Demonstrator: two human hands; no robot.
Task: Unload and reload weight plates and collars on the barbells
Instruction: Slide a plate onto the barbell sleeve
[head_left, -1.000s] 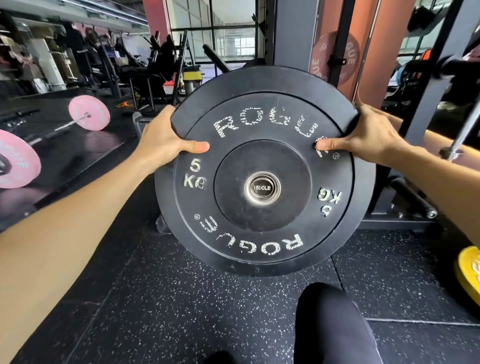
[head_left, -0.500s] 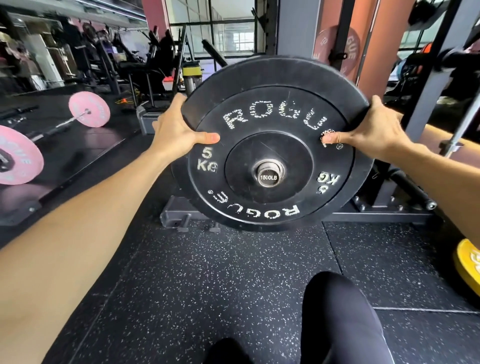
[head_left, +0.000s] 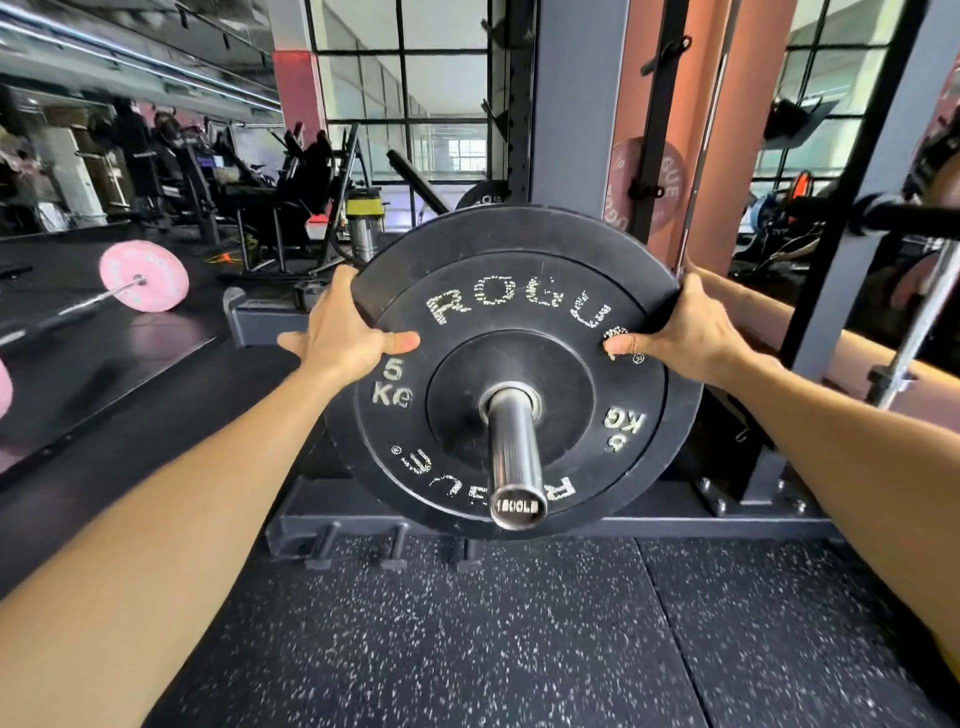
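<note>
A black 5 kg Rogue bumper plate (head_left: 514, 312) sits upright on the chrome barbell sleeve (head_left: 514, 457), which sticks out through its centre hole toward me. My left hand (head_left: 343, 332) grips the plate's upper left rim, thumb across its face. My right hand (head_left: 685, 332) grips the upper right rim the same way. A stretch of bare sleeve shows in front of the plate, ending in a cap marked 1500LB. No collar is visible on the sleeve.
The grey rack base (head_left: 519, 525) and its uprights stand behind the plate. A pink-plated barbell (head_left: 143, 275) lies on the floor at far left. A reddish plate (head_left: 649, 187) hangs on the rack. A yellow plate edge (head_left: 948, 660) shows bottom right. Speckled rubber flooring lies in front.
The plate has slid away from me along the sleeve; the sleeve end, flush with the hub before, now sticks well out. Both hands kept their hold on the rim.
</note>
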